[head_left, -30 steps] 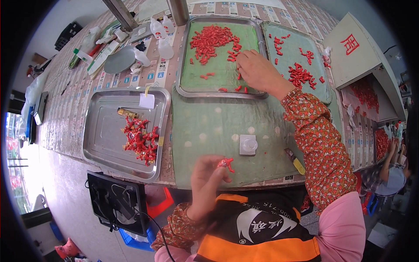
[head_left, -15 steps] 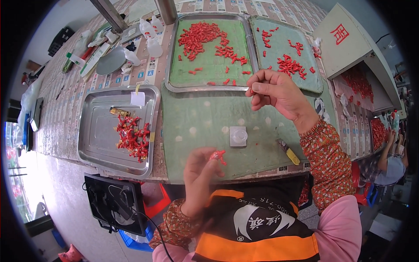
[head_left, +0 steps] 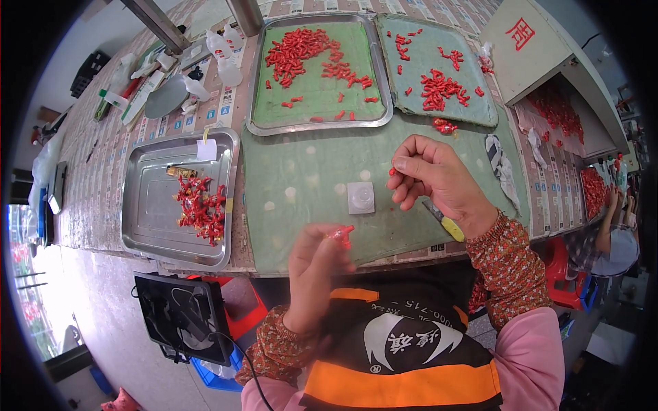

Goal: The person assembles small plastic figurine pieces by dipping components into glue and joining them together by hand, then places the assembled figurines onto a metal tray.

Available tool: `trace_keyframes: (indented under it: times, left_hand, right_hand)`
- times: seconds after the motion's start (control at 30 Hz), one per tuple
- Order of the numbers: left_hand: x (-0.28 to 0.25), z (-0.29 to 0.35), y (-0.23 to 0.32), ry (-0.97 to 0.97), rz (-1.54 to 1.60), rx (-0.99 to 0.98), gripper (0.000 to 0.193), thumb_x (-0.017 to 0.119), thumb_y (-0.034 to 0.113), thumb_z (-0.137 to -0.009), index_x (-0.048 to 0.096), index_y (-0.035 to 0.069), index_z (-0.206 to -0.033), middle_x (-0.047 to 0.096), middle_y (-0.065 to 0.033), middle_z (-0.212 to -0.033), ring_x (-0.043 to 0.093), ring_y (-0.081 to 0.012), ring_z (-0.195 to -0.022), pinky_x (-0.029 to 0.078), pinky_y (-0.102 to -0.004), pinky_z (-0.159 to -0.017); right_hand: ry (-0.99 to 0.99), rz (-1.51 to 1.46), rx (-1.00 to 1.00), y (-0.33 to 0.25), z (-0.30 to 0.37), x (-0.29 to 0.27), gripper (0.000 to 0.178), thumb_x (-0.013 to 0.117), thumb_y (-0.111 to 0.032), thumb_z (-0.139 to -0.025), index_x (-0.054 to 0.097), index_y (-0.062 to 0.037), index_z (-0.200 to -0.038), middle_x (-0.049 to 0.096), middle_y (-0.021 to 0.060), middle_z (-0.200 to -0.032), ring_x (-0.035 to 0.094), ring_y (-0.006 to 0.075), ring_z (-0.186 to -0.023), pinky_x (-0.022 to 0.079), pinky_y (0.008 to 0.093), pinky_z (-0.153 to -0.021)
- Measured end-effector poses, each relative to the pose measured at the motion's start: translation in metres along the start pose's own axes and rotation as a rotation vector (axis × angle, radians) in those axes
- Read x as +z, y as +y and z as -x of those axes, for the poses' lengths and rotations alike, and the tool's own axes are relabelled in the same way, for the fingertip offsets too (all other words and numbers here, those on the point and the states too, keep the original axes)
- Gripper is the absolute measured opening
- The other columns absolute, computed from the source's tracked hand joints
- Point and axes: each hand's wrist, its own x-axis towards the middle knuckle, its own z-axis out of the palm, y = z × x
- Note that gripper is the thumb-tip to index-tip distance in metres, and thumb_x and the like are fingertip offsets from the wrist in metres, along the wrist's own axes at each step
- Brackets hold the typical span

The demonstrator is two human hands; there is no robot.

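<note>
Over the near edge of the green cloth, my left hand (head_left: 314, 274) pinches a small red figurine (head_left: 341, 235); hand and figurine are slightly blurred. Higher and to the right, my right hand (head_left: 439, 181) pinches a tiny red piece (head_left: 393, 171) between thumb and fingertips. Between the hands lies a small white square block with a clear round dish (head_left: 361, 198) on it. A yellow-handled cutter (head_left: 449, 227) is partly covered by my right hand. A glossy red figurine (head_left: 445, 126) lies on the cloth below the right-hand tray.
A metal tray (head_left: 253, 109) with green lining holds many red pieces; a second lined tray (head_left: 490, 113) holds more. At left, a steel tray (head_left: 147, 226) holds assembled red figurines. A rag (head_left: 502, 171) lies at right beside a white cabinet (head_left: 541, 41). Bottles (head_left: 229, 72) stand far left.
My right hand has come down from the green-lined tray toward the white block, holding a small red piece. My left hand still pinches the figurine, slightly higher. The view has shifted.
</note>
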Motion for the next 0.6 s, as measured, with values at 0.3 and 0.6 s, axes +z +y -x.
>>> trace_keyframes:
  times: [0.3, 0.6]
  left_hand:
    - [0.006, 0.003, -0.004, 0.036, -0.017, -0.048, 0.016, 0.055, 0.018, -0.101, 0.055, 0.008, -0.114, 0.061, -0.0005, -0.096, 0.057, -0.0057, -0.076, 0.054, -0.0230, -0.070]
    - [0.010, 0.002, -0.005, 0.042, -0.037, -0.054, 0.015, 0.055, 0.015, -0.101, 0.055, 0.008, -0.114, 0.062, -0.0017, -0.098, 0.057, -0.0062, -0.078, 0.054, -0.0233, -0.071]
  right_hand:
    - [0.066, 0.070, 0.018, 0.012, 0.016, 0.006, 0.011, 0.057, -0.013, -0.097, 0.059, -0.0020, -0.099, 0.064, 0.0050, -0.077, 0.063, 0.0114, -0.056, 0.054, 0.0246, -0.047]
    - [0.054, 0.070, -0.014, 0.023, 0.025, 0.008, 0.010, 0.056, -0.009, -0.097, 0.058, -0.0003, -0.101, 0.066, 0.0076, -0.081, 0.067, 0.0143, -0.064, 0.056, 0.0255, -0.053]
